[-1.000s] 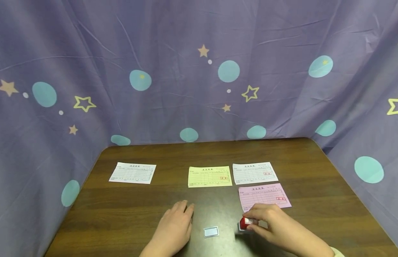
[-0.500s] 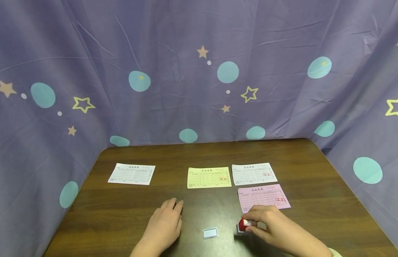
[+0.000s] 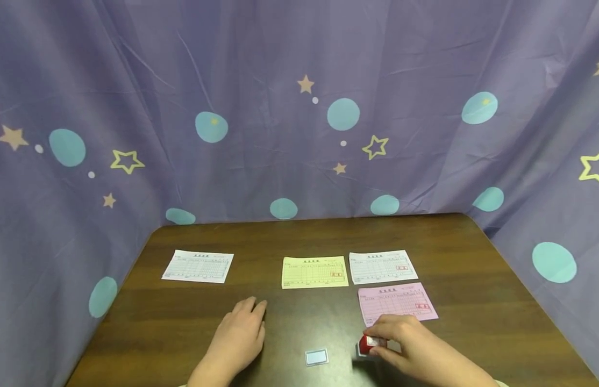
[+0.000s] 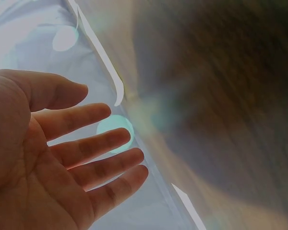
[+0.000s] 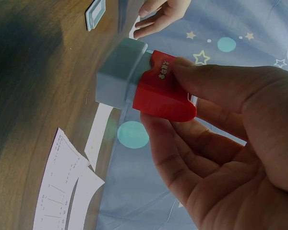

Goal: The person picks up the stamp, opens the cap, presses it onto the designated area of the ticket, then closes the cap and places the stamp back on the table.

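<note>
Wooden desk (image 3: 144,328) before a purple curtain (image 3: 261,54), with a red stamp (image 3: 368,344) in a right hand (image 3: 411,344)

The curtain, printed with turquoise ovals (image 3: 343,114) and stars (image 3: 306,84), hangs along the desk's far, left and right sides. At near right, the right hand's grip pinches the stamp's red top between thumb and fingers; whether its grey-blue lower part touches the desk, I cannot tell. The left hand (image 3: 236,336), left of centre, has its grip spread. Between the hands lies a small pale-blue rectangular piece (image 3: 316,357). Farther off are four paper slips: a white slip (image 3: 198,266) at left, a yellow slip (image 3: 306,273) near the middle, a second white slip (image 3: 377,267) just right of it, and nearer, a pink slip (image 3: 393,302). The last three each bear a red boxed mark (image 3: 336,274).
</note>
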A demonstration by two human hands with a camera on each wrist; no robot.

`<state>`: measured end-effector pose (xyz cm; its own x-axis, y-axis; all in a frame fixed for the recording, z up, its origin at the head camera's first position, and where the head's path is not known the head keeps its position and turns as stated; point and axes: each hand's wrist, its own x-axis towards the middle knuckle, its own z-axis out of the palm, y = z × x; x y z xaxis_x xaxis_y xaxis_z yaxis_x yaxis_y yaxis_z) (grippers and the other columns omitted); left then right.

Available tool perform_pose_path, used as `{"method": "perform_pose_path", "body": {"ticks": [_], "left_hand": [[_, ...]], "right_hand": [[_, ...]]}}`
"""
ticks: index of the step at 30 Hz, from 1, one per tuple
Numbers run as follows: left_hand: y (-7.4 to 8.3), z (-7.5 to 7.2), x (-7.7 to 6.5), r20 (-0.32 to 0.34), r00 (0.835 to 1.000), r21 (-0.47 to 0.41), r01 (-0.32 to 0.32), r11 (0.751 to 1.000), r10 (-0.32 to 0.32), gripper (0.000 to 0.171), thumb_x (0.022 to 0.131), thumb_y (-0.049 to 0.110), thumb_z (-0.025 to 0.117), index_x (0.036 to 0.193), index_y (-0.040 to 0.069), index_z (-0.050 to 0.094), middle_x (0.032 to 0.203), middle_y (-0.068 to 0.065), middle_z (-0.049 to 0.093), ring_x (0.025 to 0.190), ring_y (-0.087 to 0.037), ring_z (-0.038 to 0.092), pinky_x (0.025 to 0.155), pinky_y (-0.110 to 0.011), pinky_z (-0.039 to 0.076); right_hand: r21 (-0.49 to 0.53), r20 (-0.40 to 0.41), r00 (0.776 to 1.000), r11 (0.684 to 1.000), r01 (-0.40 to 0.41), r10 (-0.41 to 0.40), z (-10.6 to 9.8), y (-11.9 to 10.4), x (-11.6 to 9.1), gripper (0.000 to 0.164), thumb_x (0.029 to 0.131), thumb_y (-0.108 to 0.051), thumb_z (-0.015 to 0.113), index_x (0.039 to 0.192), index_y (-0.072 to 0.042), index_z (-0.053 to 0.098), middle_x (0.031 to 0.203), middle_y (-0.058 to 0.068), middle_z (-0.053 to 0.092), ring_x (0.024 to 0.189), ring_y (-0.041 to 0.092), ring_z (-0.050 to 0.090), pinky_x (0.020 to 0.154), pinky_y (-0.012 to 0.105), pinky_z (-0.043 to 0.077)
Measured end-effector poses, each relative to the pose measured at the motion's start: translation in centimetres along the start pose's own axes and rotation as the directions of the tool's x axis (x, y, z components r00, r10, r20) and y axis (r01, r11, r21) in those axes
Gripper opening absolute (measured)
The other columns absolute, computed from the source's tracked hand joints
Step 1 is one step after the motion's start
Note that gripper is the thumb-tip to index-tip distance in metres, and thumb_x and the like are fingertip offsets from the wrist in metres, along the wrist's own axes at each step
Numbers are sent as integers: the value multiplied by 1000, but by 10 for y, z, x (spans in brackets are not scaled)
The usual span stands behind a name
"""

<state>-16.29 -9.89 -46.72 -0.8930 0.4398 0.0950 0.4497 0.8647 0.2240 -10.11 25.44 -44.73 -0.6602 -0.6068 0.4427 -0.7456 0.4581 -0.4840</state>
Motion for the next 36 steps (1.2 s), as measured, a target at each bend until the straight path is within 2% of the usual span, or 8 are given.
{"method": "perform_pose_path", "body": {"ticks": [18,23,29,36], "left_hand": [[-20,3,3,2,999,2,53,999,-53,36,90,6,67,123,-9,65,125,-31,60,115,-48,58,87,-61,51],[-26,0,4,-26,999,3,46,999,-46,35,89,5,68,122,-9,65,122,-30,61,111,-48,60,83,-59,53],[-34,-3,3,-16,997,-15,69,997,-70,37,91,5,66,125,-10,64,126,-32,60,115,-50,58,87,-60,52],[-46,-5,4,-14,996,-19,86,996,-87,38,90,5,67,125,-11,63,127,-35,57,115,-53,57,85,-62,52]], "right_hand": [[28,21,1000,999,-23,23,0,-1,-1,21,88,-3,79,104,-15,76,96,-14,66,84,-1,61,73,13,48],[30,15,999,999,-34,33,0,-2,0,19,89,-5,79,104,-16,76,96,-15,66,85,-1,61,75,13,48],[2,4,1000,1000,-5,5,0,0,1,19,89,-6,78,105,-16,75,95,-15,65,84,-1,61,74,14,48],[5,5,1000,1000,-16,16,1,1,1,19,89,-5,78,104,-16,75,95,-15,65,84,-1,61,74,14,48]]}}
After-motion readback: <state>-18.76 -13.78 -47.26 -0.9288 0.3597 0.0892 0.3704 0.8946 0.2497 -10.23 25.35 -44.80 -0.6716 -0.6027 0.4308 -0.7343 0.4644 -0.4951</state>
